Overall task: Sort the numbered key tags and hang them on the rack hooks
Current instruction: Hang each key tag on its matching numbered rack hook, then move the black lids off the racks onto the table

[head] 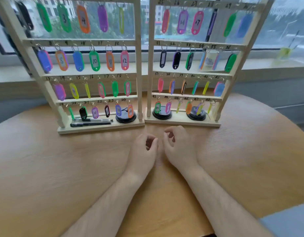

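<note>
A wide window [284, 23] showed grey, rain-washed buildings behind a round, light-brown wooden tabletop [62, 168]. On the far part of that tabletop 2 pale wooden racks stood side by side, their base boards meeting at the middle. The left rack [139, 65] carried hand-written numbers up to 24 above its hooks, and the right rack [150, 65] ran from 25 to 48.

Each rack had 4 rows, and the coloured plastic key tags [110, 61] hung from the hooks on small metal rings across all of them. A few tags were legible on the left rack: an orange tag marked 4 [83, 18] in the top row, and a green tag marked 10 [94, 61] and a pink tag marked 12 [124, 60] in the second row. Most of the other numbers were too blurred to read.

2 black pens [90, 124] lay along the left rack's base board, next to a black round puck-like object [125, 118]. 2 similar black round objects [162, 113] sat on the right rack's base.

Both bare forearms reached across the tabletop. The left hand [144, 149] and the right hand [178, 147] were near each other but apart, just in front of where the 2 bases met. Their fingers were loosely curled and held nothing.
</note>
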